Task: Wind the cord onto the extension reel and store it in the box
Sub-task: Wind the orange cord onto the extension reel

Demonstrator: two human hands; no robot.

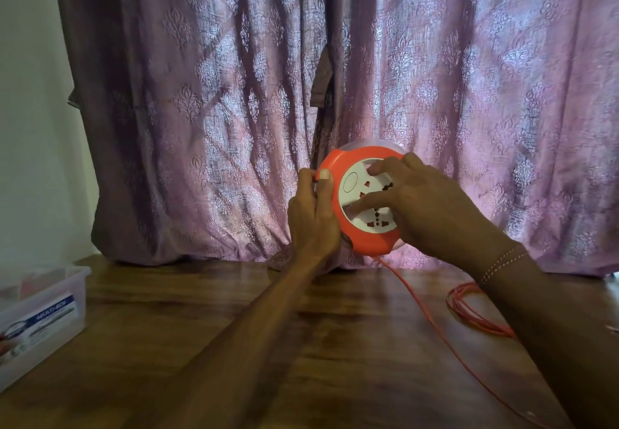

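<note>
Tabletop cord (469,311) partly behind right forearm

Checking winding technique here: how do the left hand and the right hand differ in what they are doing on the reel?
The left hand grips the extension reel by its orange rim, thumb on the edge; the right hand lies across the white socket face, fingers spread. The left is beside the reel, the right in front. Both touch the reel, held above the table.

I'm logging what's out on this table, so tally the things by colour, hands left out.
Orange: 2, the reel held above the table and its cord
Clear: 1, the box
Brown: 1, the table
Purple: 1, the curtain
Total: 5
</note>
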